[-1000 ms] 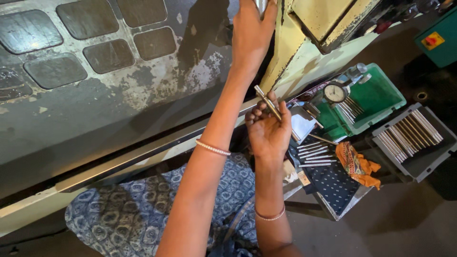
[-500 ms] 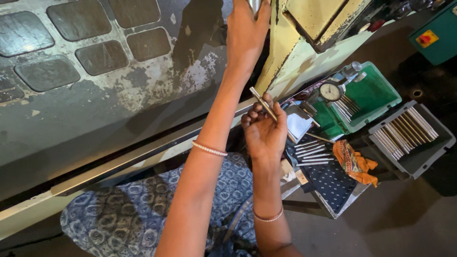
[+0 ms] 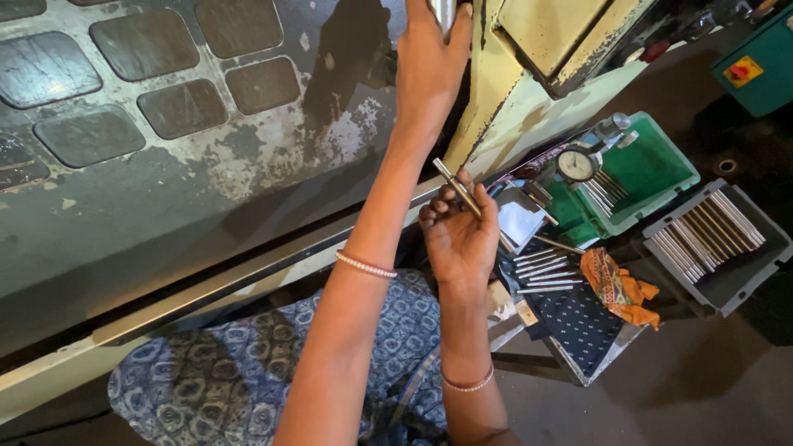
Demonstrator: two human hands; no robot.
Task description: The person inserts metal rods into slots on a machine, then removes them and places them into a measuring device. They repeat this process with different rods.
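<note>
The right hand (image 3: 460, 239) pinches a slim, straight metal pin (image 3: 457, 189), grey and tilted, while the raised left hand (image 3: 431, 62) grips a shiny cylindrical part (image 3: 443, 11) overhead.

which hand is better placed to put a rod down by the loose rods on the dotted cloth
Right, likely: the right hand holds a rod just beside the loose rods; the left hand is up at the machine.

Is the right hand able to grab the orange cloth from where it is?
Probably yes, but not freely: the right hand already grips a thin metal rod. The orange cloth lies uncovered just beyond it, nothing between, so a free finger might pinch it.
</note>
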